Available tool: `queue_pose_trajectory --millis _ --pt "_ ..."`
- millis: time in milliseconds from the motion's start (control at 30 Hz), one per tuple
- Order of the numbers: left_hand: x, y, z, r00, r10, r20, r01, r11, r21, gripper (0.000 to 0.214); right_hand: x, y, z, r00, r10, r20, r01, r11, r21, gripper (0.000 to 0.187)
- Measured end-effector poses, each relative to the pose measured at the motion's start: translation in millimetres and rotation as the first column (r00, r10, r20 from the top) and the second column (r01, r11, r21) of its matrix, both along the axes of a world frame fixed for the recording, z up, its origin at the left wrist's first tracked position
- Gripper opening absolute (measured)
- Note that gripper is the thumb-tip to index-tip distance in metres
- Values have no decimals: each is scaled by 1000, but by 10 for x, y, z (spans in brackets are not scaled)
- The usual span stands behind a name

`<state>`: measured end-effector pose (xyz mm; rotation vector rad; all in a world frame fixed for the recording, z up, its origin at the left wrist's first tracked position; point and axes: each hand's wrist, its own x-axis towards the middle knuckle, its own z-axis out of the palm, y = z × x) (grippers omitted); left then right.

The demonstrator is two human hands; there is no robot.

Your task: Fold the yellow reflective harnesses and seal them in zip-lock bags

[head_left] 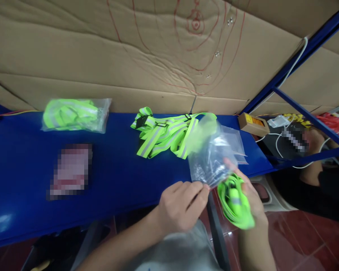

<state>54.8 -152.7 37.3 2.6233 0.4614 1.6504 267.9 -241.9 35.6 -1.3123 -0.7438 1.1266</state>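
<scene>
My left hand [182,205] is closed in a pinch on the edge of a clear plastic bag [210,160], in front of the table's edge. Coiled in my right hand [254,197] is a neon green reflective strap [234,203] with a grey stripe and a dark buckle. A finger of that hand reaches up against the bag. Behind the bag, a loose heap of reflective straps [166,135] with black buckles lies on the table. More flat clear bags [235,141] lie beside it. The bag and right fingertips are blurred.
The blue table [118,169] carries a bag packed with green strap [73,114] at the back left and a pixelated item [72,169]. A cardboard wall [115,67] stands behind. At right are a small box [252,124], a blue frame bar [310,116] and another person's arm [313,169].
</scene>
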Motion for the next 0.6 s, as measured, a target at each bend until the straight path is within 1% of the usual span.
queue_pose_trajectory --millis 67,133,167,233,333,433,500,600 --pt "41 -42 -143 999 33 -10 -34 988 -148 16 -24 75 -76 986 -93 141 93 996 5 76" --pt "80 -96 -298 998 55 1 -53 962 -269 15 -23 119 -154 947 -138 290 146 989 -7 68" --pt "100 -126 -366 998 56 3 -52 953 -299 14 -13 120 -192 928 -148 343 166 986 -25 66" --pt "150 -184 -467 999 32 -14 -34 951 -308 12 20 88 -264 904 -174 390 215 975 -64 62" --pt "254 -227 -546 999 -10 -38 -2 959 -285 7 79 19 -368 893 -281 351 329 941 -84 57" --pt "361 -221 -586 998 -29 -47 14 954 -300 9 121 -15 -492 873 -400 280 430 901 -51 54" --pt "413 -232 -612 997 -46 -63 25 953 -301 12 125 -18 -582 863 -437 255 455 890 -16 55" --pt "454 -302 -656 992 -82 -91 54 959 -278 16 90 -21 -697 877 -416 243 424 905 20 61"
